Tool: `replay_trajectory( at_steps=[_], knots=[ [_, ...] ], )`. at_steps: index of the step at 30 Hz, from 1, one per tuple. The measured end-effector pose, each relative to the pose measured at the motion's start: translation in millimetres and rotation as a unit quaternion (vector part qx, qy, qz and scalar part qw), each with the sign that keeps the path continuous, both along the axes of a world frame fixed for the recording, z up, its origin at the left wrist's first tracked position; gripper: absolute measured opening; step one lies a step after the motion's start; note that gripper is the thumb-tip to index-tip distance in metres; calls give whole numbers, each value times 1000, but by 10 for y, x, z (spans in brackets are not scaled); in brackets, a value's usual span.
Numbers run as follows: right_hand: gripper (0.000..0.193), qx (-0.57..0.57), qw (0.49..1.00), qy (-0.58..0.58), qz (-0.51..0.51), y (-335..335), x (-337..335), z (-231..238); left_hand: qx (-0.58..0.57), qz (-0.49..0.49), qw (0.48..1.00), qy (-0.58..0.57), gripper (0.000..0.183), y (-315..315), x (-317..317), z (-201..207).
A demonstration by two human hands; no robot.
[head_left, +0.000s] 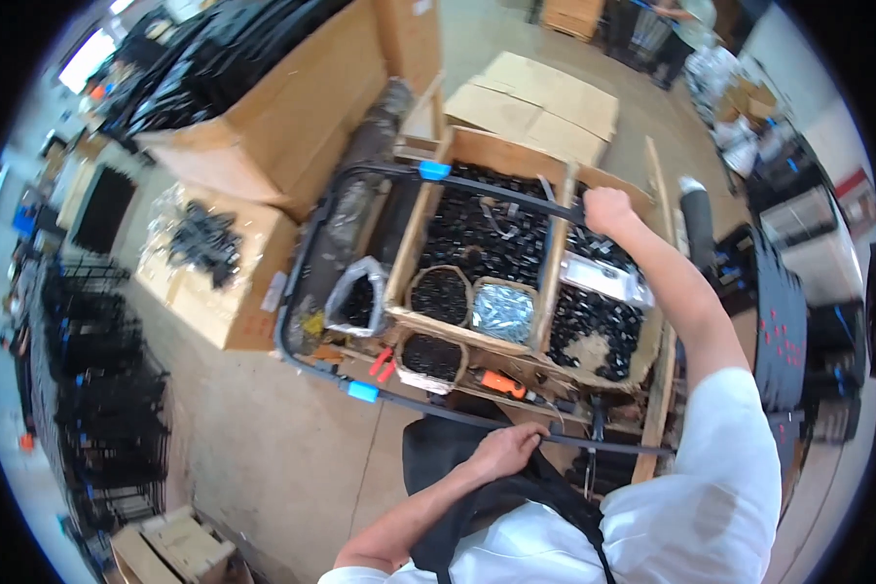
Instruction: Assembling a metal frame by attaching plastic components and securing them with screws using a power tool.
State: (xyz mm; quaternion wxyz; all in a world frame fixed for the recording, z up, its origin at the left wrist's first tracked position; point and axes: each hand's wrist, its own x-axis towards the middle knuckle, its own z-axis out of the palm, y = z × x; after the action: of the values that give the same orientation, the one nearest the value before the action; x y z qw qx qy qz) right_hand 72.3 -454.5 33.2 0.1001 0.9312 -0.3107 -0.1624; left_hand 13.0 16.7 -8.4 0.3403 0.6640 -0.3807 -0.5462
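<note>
Frame of bent black tubing has its far bar clenched in the right hand, near bar in the curled left hand.

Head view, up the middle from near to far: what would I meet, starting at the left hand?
Left hand gripping the black frame by its near bar, orange-and-black tool, small silvery pieces, loose small black pieces, pale cardboard.
</note>
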Motion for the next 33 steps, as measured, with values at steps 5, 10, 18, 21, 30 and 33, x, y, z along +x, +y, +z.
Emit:
replay_trajectory(
  at_steps=[5, 10, 18, 21, 30, 33],
  knots=[
    [30, 29, 993, -77, 83, -172, -188, -267, -10, -126, 989, -78, 26, -153, 19, 251],
    [32, 23, 988, -89, 127, -134, -129, -336, -46, -98, 985, -134, 33, -58, -38, 163],
    [42, 110, 966, -178, 151, 1425, -769, -165, -212, -65, 974, -44, 52, 47, 103, -132],
    [22, 295, 931, -120, 180, 2662, -1367, 433, -219, 87, 971, -27, 43, 216, 445, 17],
    [43, 167, 985, 26, 16, 3800, -1825, 294, -100, 648, 684, -318, 36, 1383, 4835, 64],
    [55, 102, 990, 47, -87, 3889, -1603, 451, 11, 643, 688, -337, 50, 1679, 5937, 181]
  ],
)
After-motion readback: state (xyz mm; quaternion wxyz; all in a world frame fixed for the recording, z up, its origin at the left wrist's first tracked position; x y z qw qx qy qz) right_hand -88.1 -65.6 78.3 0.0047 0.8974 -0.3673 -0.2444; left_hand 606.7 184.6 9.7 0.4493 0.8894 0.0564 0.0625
